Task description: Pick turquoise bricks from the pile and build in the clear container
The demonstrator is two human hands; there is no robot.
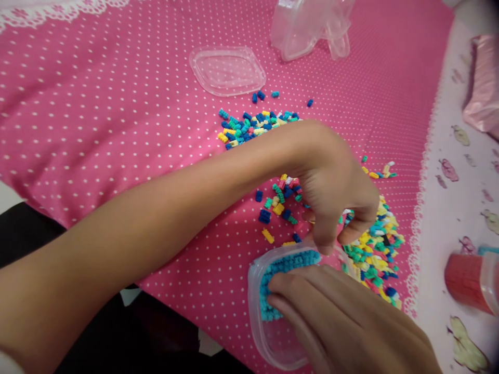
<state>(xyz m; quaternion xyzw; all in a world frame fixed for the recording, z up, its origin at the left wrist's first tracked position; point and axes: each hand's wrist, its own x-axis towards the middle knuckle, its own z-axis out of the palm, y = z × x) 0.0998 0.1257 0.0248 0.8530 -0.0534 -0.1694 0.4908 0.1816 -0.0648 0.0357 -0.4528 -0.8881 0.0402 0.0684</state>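
Observation:
My left hand (335, 182) reaches across from the left and hangs over the scattered small building bricks (374, 249), its fingers curled and pinched together just above a clear plastic lid (268, 332). What the fingertips hold is too small to make out. In the lid lies a flat patch of joined light-blue bricks (286, 265). My right hand (343, 322) rests in the lid with its fingers pressed together on the blue patch, covering much of it.
More loose bricks (253, 124) lie farther back on the pink dotted cloth (97, 114). A second clear lid (228, 70) and a clear container (307, 26) sit at the back. A red-filled tub (471, 283) stands at the right edge, beside a pink packet (483, 88).

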